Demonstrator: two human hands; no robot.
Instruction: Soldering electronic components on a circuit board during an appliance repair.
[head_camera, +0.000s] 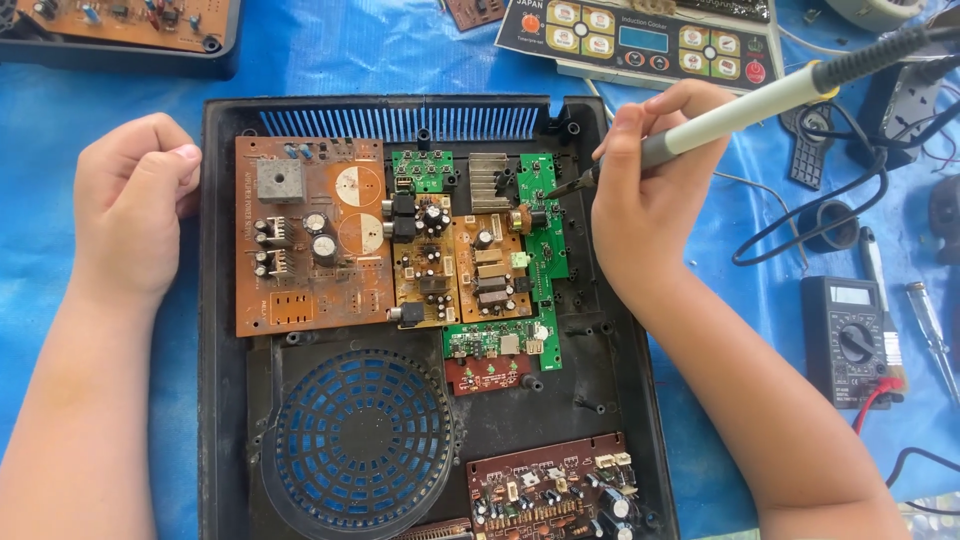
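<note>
The right hand (645, 190) holds a soldering iron (740, 105) in a pen-style grip, fingers closed around the pale barrel near its front end; this hold appears chosen for fine control of the tip. The tip rests at, or just above, the upper part of a narrow green circuit board (543, 215), beside a small round component (contact itself is too small to confirm). The iron's black cord (850, 190) loops away over the blue tabletop (380, 45) to the right.

The left hand (130, 200) is closed into a loose fist and holds nothing. It lies on the tabletop against the left wall of the black plastic housing (222, 330), seemingly to steady it.

Inside the housing, a large brown board (310, 235) occupies the upper left, with smaller boards packed between it and the green one. A round blue fan grille (358, 440) sits below, and another brown board (560, 490) lies at the lower right.

A black multimeter (848, 340) lies well apart on the right, with a screwdriver (932, 330) just beside it. A control panel (640, 40) lies above the housing.

Hidden or cut off: the lower edge of the housing, the iron's rear handle end, the second housing at the top left corner, and whatever the right palm covers.
</note>
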